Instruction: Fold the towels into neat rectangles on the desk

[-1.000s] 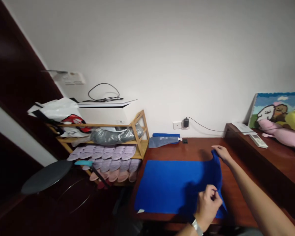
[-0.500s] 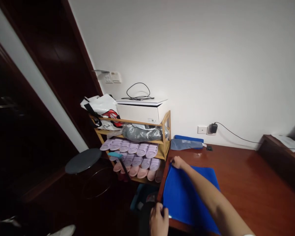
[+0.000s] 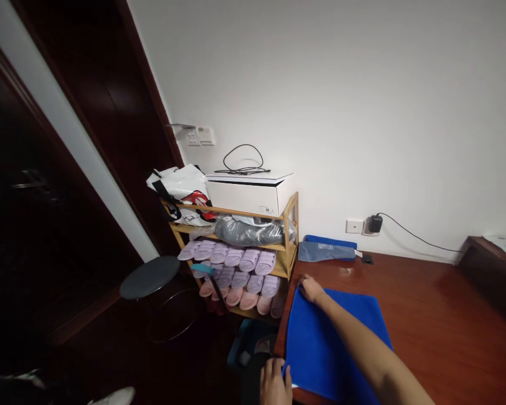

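Observation:
A bright blue cloth [image 3: 314, 343] lies spread over the left end of the reddish-brown wooden table [image 3: 430, 315]. My right hand [image 3: 311, 289] pinches its far left corner, the forearm crossing above the cloth. Near the front edge of the table, my left hand [image 3: 275, 383] has its fingers closed on the near left corner. A small white tag shows beside that hand. Part of the cloth is hidden beneath my right forearm.
Against the wall lie a folded grey-blue cloth [image 3: 326, 252] and a blue one behind it. To the left stand a wooden rack [image 3: 292, 225] with several pairs of slippers [image 3: 249, 260], a white box [image 3: 242, 194] on top, and a round stool [image 3: 149, 277]. A black charger [image 3: 375, 224] is plugged in.
The whole view has shifted a little, so everything sits slightly further right. Both hands keep hold of the blue cloth's left side, which now lies a bit straighter between them.

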A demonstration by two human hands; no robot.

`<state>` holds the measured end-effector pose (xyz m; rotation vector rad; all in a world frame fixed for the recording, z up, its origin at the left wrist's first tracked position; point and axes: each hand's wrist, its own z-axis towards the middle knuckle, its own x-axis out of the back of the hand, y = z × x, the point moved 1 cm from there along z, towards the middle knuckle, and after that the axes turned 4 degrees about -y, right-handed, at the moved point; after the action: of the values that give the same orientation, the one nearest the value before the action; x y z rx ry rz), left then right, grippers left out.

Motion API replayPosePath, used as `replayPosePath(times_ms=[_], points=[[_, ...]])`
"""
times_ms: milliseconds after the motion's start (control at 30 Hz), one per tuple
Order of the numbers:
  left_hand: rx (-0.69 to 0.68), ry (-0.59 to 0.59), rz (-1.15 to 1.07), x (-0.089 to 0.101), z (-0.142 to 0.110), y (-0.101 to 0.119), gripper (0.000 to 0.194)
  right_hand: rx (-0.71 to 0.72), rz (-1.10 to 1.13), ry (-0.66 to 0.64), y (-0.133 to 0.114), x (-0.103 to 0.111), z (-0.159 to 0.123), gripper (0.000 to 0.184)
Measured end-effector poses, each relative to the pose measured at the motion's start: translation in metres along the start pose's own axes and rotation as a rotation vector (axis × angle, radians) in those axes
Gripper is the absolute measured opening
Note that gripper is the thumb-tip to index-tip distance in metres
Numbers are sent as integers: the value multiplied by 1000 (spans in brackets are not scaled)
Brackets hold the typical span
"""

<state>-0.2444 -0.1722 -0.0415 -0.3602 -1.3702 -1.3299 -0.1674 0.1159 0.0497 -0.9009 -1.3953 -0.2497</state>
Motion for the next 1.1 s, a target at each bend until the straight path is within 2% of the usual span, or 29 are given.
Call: replayPosePath(times_ms=[100,167,300,467,567,633,767,900,967,1100], points=[[57,-193,-63,17,6,8,24,15,50,48,10,28,-24,33],[116,-270,-124,29,11,13,21,35,83,78,23,54,-49,32],[147,-241,-358,57,30,30,19,75,136,136,53,116,-118,27],[-16,-249,-639,108,70,77,39,145,227,257,78,187,-220,20],[-143,-320,-669,143,96,117,38,159,290,295,83,221,-278,31],[-242,-342,-610,166,110,145,34,124,363,317,83,239,-313,38],[-496,-252,-361,202,125,197,22,66,475,334,76,264,-367,44],[-646,-206,-248,223,124,233,21,15,495,370,69,269,-400,45],[-634,-236,-242,227,122,240,21,-4,470,434,68,266,-411,43],[-487,-344,-400,225,124,240,25,-6,402,572,66,258,-429,40]])
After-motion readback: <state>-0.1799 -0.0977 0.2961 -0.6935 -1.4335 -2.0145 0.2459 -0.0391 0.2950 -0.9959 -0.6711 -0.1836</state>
